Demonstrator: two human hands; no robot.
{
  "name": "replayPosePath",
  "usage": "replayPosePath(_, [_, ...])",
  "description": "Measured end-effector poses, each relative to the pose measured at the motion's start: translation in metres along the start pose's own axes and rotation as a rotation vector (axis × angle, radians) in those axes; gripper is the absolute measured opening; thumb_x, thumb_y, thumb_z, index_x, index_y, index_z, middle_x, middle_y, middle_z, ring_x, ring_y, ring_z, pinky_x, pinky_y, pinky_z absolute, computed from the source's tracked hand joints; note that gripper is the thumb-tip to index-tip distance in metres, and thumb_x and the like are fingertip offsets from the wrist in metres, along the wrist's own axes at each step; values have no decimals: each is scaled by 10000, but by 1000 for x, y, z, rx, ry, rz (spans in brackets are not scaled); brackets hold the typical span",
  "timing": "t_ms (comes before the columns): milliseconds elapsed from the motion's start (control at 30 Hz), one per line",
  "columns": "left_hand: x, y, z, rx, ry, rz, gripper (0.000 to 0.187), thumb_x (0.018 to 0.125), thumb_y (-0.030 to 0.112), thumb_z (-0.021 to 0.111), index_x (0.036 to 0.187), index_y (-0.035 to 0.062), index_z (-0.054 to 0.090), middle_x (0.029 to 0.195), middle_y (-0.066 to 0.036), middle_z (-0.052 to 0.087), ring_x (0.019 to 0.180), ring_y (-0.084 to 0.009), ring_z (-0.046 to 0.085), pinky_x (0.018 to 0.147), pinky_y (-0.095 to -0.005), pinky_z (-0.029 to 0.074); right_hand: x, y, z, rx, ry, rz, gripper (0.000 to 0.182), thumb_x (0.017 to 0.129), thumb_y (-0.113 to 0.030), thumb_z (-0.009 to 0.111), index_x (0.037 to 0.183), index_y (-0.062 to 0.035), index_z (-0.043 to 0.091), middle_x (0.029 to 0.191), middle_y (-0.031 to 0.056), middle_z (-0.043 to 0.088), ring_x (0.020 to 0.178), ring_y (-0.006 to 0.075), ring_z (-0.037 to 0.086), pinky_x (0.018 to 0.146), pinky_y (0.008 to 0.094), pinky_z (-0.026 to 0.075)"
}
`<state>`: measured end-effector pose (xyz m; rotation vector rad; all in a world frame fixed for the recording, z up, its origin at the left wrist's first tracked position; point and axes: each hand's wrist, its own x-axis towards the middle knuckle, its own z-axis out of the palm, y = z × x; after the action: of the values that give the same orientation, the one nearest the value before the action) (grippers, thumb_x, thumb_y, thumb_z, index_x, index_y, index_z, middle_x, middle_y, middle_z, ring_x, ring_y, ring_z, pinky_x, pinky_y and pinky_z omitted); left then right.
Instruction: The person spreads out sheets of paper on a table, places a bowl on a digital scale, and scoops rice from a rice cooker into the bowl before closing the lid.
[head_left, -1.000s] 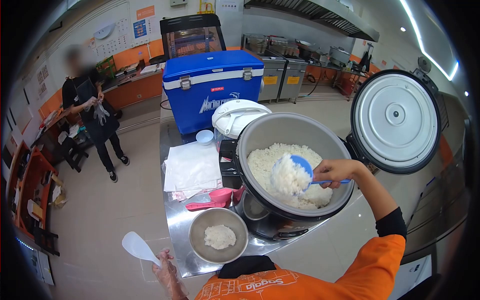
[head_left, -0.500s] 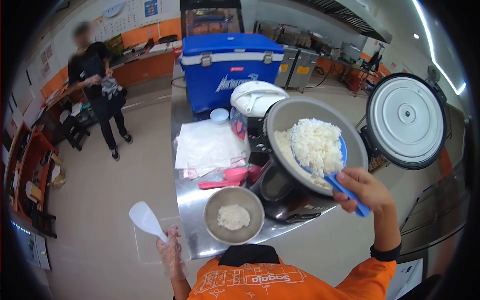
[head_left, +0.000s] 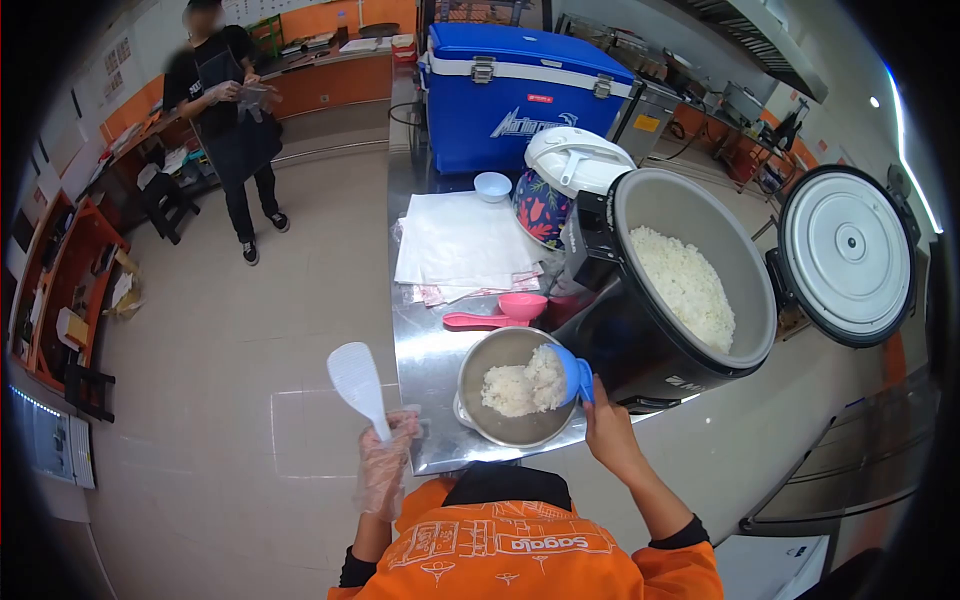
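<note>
Head view: right hand (head_left: 607, 428) is clamped on a blue scoop (head_left: 573, 374), tipped over the steel bowl (head_left: 510, 400) at its 3 o'clock rim, rice (head_left: 520, 384) spilling toward 9 o'clock. Left hand (head_left: 385, 460), gloved, grips a white paddle (head_left: 356, 378) upright, off the table (head_left: 430, 350) at the bowl's 9 o'clock. Rice cooker (head_left: 680, 290) crowds the bowl at 2 o'clock; pink scoop (head_left: 500, 312) lies at 12.

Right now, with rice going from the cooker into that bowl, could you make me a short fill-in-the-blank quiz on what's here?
1. The right hand tips a ____ scoop of rice over the steel bowl.
2. The gloved left hand holds a ____ rice paddle.
3. The big rice cooker has its lid ____.
4. The pink spoon lies beside the ____ sheets.

Missing words: blue; white; open; white
</note>
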<state>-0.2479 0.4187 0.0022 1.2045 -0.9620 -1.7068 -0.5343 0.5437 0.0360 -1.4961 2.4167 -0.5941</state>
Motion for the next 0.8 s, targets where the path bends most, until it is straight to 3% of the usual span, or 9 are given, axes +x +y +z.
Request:
replayPosePath(100, [1,-10,8,73,-43,-82,165,821,112,703,951,27,648,883,-50,639,706,-93,574,649,-203,477,5,-13,16,-237,92,9,506,893,-93,521,1371,-23,370,812,229,587,655,396,615,600,463,503])
replayPosePath(133, [5,-21,12,68,-74,-8,210,818,135,712,983,20,651,891,-60,635,798,-108,575,740,-243,476,5,-18,19,-258,90,11,517,889,-94,528,1377,-32,367,811,226,581,656,391,616,595,459,504])
replayPosePath(233, [15,-41,28,178,-133,20,255,800,162,735,993,17,652,899,-63,632,840,-108,563,761,-260,462,7,-29,27,-289,87,6,538,881,-93,543,1389,-58,367,806,217,566,660,377,619,582,445,506])
replayPosePath(500, [24,-53,45,31,-63,-120,218,766,161,768,847,31,613,794,-37,618,750,-101,561,697,-256,456,-8,-51,4,-137,117,-65,529,863,-68,563,1370,-67,413,796,198,557,642,367,596,579,444,490])
replayPosePath(633, [20,-47,53,-48,-49,-133,181,770,111,757,833,32,607,741,-31,609,675,-96,563,648,-236,458,2,-34,40,-162,111,-161,540,848,-50,576,1366,-79,427,767,195,562,633,363,585,581,447,466])
replayPosePath(800, [27,-57,55,-87,-17,-110,156,770,60,746,812,34,597,729,-33,613,657,-95,571,622,-221,465,15,-51,-11,-49,157,-104,520,832,-35,589,1335,-77,469,730,202,567,637,358,585,591,437,456])
